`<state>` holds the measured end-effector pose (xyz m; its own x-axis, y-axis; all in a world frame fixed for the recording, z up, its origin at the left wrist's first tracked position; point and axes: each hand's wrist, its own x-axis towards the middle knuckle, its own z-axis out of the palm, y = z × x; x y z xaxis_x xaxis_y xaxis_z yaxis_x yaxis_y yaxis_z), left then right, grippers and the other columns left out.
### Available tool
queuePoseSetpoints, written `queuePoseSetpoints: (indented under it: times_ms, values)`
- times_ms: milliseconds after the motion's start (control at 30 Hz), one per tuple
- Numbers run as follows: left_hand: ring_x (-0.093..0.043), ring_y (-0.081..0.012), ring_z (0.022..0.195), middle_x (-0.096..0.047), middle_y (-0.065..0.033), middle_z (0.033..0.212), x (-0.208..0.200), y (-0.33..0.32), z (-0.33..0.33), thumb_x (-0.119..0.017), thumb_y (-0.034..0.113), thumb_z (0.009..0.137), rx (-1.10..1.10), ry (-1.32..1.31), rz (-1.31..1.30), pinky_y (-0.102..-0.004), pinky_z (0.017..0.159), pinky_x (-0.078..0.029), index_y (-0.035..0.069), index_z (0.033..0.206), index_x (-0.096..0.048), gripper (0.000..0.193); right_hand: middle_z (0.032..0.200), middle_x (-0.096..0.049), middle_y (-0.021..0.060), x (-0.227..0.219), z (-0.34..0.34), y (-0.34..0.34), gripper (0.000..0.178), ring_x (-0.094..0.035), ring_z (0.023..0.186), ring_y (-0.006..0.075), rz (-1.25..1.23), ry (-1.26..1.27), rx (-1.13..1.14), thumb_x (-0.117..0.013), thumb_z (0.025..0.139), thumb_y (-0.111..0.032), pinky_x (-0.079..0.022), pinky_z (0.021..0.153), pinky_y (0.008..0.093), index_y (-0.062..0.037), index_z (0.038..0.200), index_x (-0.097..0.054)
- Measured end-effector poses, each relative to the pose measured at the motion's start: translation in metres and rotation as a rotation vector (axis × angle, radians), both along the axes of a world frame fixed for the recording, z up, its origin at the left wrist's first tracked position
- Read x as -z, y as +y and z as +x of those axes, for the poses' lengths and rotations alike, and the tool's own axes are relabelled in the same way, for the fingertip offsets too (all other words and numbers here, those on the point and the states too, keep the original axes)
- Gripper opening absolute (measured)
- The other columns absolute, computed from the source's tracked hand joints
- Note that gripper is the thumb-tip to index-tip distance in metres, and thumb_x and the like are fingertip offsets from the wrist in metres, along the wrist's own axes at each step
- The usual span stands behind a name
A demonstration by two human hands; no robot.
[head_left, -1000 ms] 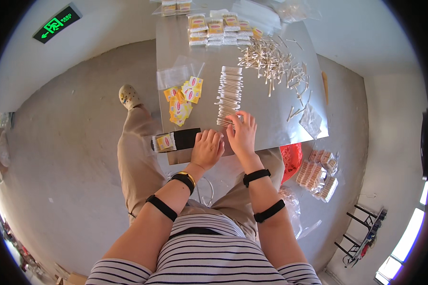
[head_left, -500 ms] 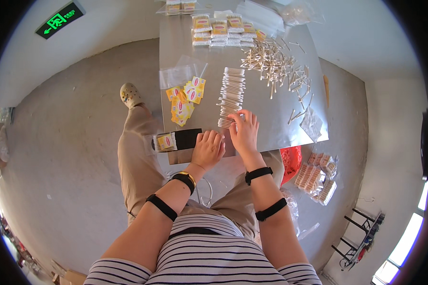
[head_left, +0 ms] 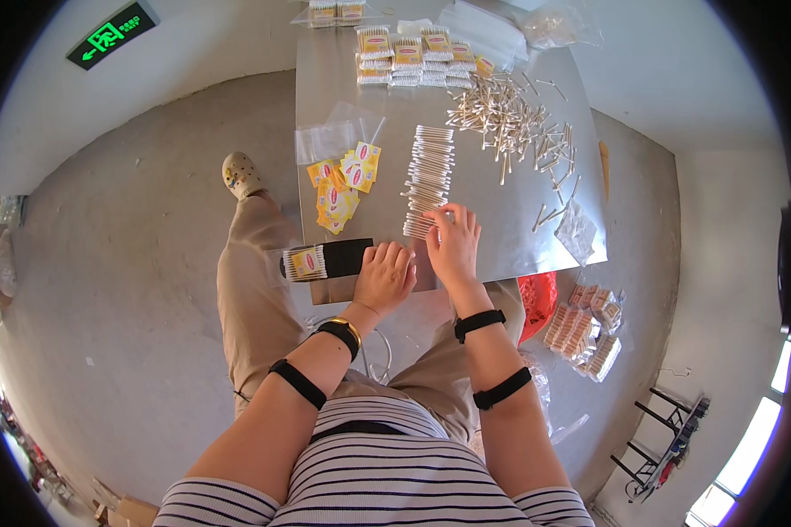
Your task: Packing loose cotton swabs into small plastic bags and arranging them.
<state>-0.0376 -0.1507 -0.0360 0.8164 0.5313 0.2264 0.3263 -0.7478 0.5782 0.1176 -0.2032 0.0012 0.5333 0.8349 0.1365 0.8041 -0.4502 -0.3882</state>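
A: Hands first. Left hand (head_left: 385, 274) lies flat, fingers together, pressing on the near edge of the table (head_left: 510, 237), just right of a black tray (head_left: 343, 258) with a yellow-labelled pack (head_left: 304, 263) at its left end. Nothing pinched that I can see.

B: Right hand (head_left: 454, 244)?

A: Fingers spread a little and curled down onto the near end of the row of cotton swabs (head_left: 429, 176). Fingertips touch the lowest swabs; can't tell if one is pinched between them.

B: Where does that row sit?

A: Middle of the table, running from the near edge toward the far edge, swabs laid side by side. Loose swabs (head_left: 514, 123) are scattered toward the far right corner, well apart from the row. Yellow labels (head_left: 343, 184) and clear bags (head_left: 330, 140) lie on the left side, and packed boxes (head_left: 413, 57) line the far edge.

B: Risks?

A: My guess: the row is tight and the hand covers its near end, so a sideways drag of the fingers could skew or fan out the lowest swabs. That end is close to the near edge too, so a nudge toward the body could roll some off onto the lap. The tray overhangs the table's left corner; a bump from the left wrist could tip it.
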Motion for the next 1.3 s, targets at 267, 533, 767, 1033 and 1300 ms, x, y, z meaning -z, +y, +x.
queuePoseSetpoints:
  times_ms: [267, 533, 767, 1033, 1300]
  values:
    - [-0.056, -0.0267, 0.094, -0.056, -0.0075, 0.098, 0.0, 0.0, 0.0, -0.062, 0.019, 0.088, -0.001, -0.009, 0.008, -0.0425, 0.086, -0.041, 0.01, 0.108, -0.056, 0.023, 0.117, -0.056, 0.0062, 0.002, 0.003, 0.001, 0.027, -0.051, 0.115, 0.0296, -0.007, -0.013, -0.006, -0.065, 0.083, -0.007, -0.04, 0.098, 0.0457, -0.0162, 0.107, -0.071]
    - [-0.056, -0.0266, 0.094, -0.056, -0.0075, 0.098, -0.001, 0.0, 0.0, -0.062, 0.02, 0.088, 0.003, -0.007, 0.007, -0.0426, 0.086, -0.041, 0.01, 0.107, -0.056, 0.022, 0.117, -0.057, 0.0064, 0.003, 0.008, 0.002, 0.026, -0.052, 0.114, 0.0298, 0.0, -0.014, 0.007, -0.065, 0.083, -0.006, -0.041, 0.096, 0.0455, -0.0166, 0.107, -0.07]
    - [-0.056, -0.0263, 0.093, -0.056, -0.0076, 0.098, -0.001, 0.001, 0.0, -0.062, 0.02, 0.088, 0.0, -0.014, 0.018, -0.042, 0.086, -0.041, 0.01, 0.106, -0.056, 0.021, 0.117, -0.057, 0.0067, 0.003, 0.011, 0.004, 0.026, -0.052, 0.114, 0.03, -0.01, -0.031, -0.01, -0.065, 0.083, -0.006, -0.041, 0.095, 0.0458, -0.0166, 0.106, -0.07]
    - [-0.056, -0.0261, 0.093, -0.056, -0.0073, 0.098, -0.002, 0.001, 0.0, -0.062, 0.019, 0.088, 0.005, -0.019, 0.018, -0.0418, 0.085, -0.041, 0.01, 0.106, -0.056, 0.021, 0.117, -0.057, 0.0067, 0.002, 0.013, 0.007, 0.026, -0.052, 0.114, 0.0298, 0.004, -0.044, -0.008, -0.065, 0.083, -0.006, -0.041, 0.096, 0.0456, -0.0162, 0.106, -0.07]
    - [-0.057, -0.0245, 0.095, -0.057, -0.0067, 0.098, -0.003, 0.001, -0.001, -0.063, 0.019, 0.087, 0.002, 0.017, 0.024, -0.0412, 0.086, -0.042, 0.009, 0.106, -0.058, 0.021, 0.106, -0.056, 0.0051, -0.001, 0.021, 0.016, 0.014, -0.054, 0.107, 0.0287, -0.001, -0.078, 0.077, -0.071, 0.082, -0.011, -0.042, 0.091, 0.0437, -0.0157, 0.096, -0.068]
